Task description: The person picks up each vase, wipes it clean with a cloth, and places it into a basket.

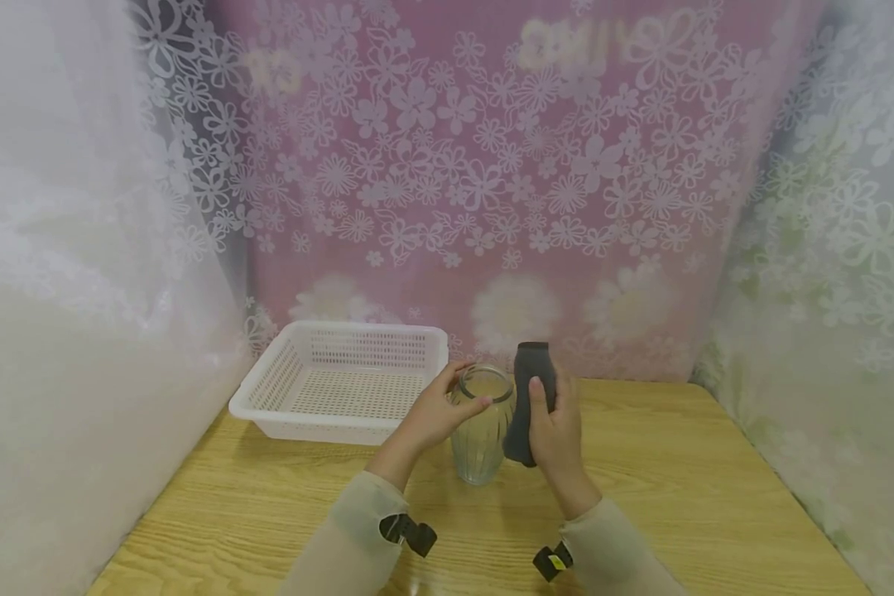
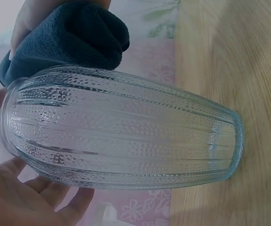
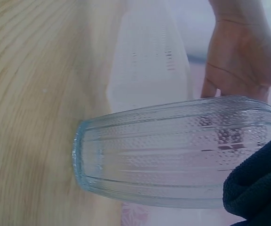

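A clear ribbed glass vase [image 1: 480,443], dotted with small bumps, is upright at the table's middle. My left hand [image 1: 434,411] grips it near the mouth, thumb over the near side of the rim and fingers round the far left side. In the left wrist view the vase [image 2: 126,132] shows at full length. My right hand [image 1: 559,426] holds a folded dark grey-blue cloth [image 1: 523,414], thumb across its front, just right of the vase. Seen from the right wrist, the cloth [image 3: 258,183] overlaps the vase's upper part; whether they touch I cannot tell.
A white plastic basket [image 1: 268,418] with slotted walls stands behind and left of the vase, close to my left hand. The wooden table [image 1: 663,480] reaches back to a pink flowered curtain [image 1: 492,207]. Pale curtains hang along both sides.
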Demonstrator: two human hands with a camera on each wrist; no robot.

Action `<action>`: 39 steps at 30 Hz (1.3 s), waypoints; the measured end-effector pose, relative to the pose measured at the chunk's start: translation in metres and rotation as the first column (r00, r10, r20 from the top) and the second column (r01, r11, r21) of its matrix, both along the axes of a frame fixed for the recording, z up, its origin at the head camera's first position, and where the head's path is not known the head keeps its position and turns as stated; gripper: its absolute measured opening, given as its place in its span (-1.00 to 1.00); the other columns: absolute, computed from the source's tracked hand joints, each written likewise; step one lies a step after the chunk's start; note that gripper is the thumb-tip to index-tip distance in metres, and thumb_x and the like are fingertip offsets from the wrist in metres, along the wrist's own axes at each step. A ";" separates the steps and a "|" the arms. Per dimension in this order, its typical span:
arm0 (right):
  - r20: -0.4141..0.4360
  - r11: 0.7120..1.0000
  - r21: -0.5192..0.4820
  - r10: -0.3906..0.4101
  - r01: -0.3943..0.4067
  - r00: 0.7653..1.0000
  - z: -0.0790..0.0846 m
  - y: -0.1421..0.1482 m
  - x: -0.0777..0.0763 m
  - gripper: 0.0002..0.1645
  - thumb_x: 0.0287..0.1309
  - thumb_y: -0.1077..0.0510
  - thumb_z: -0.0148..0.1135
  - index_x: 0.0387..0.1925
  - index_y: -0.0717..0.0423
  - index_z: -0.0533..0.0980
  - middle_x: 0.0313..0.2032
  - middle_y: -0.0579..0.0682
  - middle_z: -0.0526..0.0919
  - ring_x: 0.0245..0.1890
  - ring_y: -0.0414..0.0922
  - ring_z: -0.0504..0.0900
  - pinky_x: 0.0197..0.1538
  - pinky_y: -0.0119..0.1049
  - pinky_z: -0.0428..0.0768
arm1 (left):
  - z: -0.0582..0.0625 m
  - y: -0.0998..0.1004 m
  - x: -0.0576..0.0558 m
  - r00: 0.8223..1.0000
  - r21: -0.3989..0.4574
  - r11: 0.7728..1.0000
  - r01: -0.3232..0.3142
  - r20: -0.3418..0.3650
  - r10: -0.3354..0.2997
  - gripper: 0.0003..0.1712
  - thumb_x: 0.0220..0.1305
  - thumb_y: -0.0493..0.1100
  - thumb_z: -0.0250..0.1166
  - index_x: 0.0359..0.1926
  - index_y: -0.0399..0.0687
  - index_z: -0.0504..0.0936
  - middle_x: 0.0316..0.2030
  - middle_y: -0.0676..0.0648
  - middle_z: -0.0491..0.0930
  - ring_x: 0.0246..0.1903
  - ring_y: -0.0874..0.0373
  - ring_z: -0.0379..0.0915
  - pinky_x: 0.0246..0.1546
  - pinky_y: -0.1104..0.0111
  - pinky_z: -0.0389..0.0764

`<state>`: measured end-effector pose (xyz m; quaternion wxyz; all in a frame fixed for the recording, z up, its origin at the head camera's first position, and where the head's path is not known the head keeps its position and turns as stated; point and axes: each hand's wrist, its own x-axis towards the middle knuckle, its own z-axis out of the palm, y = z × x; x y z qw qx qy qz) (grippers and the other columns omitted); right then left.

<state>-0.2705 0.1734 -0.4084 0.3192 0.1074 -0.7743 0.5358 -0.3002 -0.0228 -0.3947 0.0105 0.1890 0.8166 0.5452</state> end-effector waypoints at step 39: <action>-0.185 0.991 0.103 -0.068 0.088 0.980 -0.034 -0.022 -0.011 -0.41 0.54 0.14 -0.04 0.52 -0.06 0.23 0.44 0.15 0.26 0.34 0.20 0.33 0.21 0.33 0.36 | -0.001 -0.002 -0.002 0.997 0.060 0.997 0.058 0.051 -0.061 -0.12 0.22 0.27 0.39 0.49 0.44 0.20 0.51 -0.01 0.13 0.50 -0.09 -0.03 0.36 -0.20 0.16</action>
